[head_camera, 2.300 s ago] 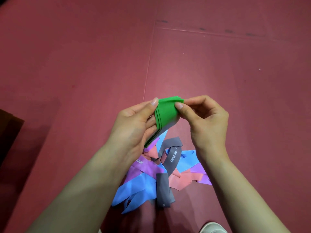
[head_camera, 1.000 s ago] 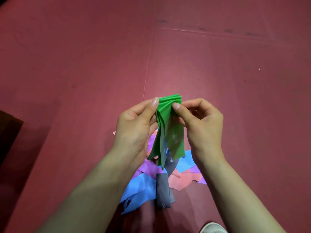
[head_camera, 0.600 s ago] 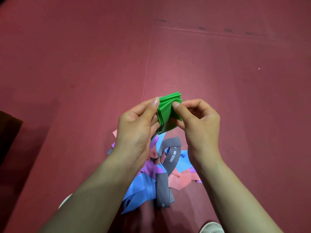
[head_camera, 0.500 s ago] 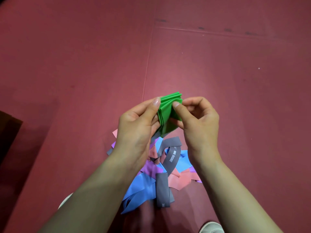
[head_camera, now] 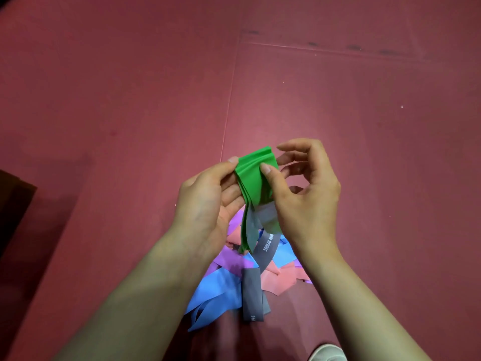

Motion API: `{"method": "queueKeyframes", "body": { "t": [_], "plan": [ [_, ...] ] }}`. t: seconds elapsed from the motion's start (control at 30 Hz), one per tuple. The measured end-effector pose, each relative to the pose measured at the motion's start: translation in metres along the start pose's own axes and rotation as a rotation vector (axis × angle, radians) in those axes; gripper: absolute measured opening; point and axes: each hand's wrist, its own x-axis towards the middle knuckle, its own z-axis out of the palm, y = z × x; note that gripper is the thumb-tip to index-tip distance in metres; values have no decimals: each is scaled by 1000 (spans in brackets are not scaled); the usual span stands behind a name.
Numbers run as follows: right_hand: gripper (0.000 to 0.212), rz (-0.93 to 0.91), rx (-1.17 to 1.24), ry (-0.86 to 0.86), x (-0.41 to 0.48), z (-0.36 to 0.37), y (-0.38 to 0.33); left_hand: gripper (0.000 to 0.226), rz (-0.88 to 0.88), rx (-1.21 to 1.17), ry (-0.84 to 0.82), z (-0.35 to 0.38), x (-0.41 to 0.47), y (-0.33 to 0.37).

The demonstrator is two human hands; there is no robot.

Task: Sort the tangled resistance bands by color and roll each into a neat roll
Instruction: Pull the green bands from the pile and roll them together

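A green resistance band point(head_camera: 253, 175), folded into several layers, is held up above the floor between both hands. My left hand point(head_camera: 208, 201) grips its left side, thumb tip at the top edge. My right hand point(head_camera: 304, 196) presses its thumb on the band's front, with the other fingers spread loosely behind it. A loose green tail hangs down below the fold. Under the hands lies a tangled pile: a grey band point(head_camera: 265, 250) with white lettering, a folded grey piece point(head_camera: 252, 295), blue bands point(head_camera: 216, 295), purple bands point(head_camera: 234, 259) and pink bands point(head_camera: 276, 282).
The dark red floor mat point(head_camera: 338, 113) stretches all around, with a seam point(head_camera: 229, 108) running away from the hands. A dark object point(head_camera: 13, 204) sits at the left edge. A white shoe tip point(head_camera: 326, 353) shows at the bottom right.
The folded green band has loosened again, with a tail now hanging below the fold. My right fingers have spread open behind it; only the thumb stays on the band.
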Motion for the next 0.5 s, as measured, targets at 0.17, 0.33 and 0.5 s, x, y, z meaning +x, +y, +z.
{"method": "queueKeyframes", "body": {
  "t": [0.17,0.33,0.5],
  "plan": [
    [23,-21,5,-43,0,-1,0,10,-35,-5,24,-1,0,3],
    [26,-49,-27,-72,0,-2,0,13,-39,10,28,-3,-1,6],
    [22,-73,-42,-72,0,-2,0,13,-34,43,23,-3,1,5]
  ]
}}
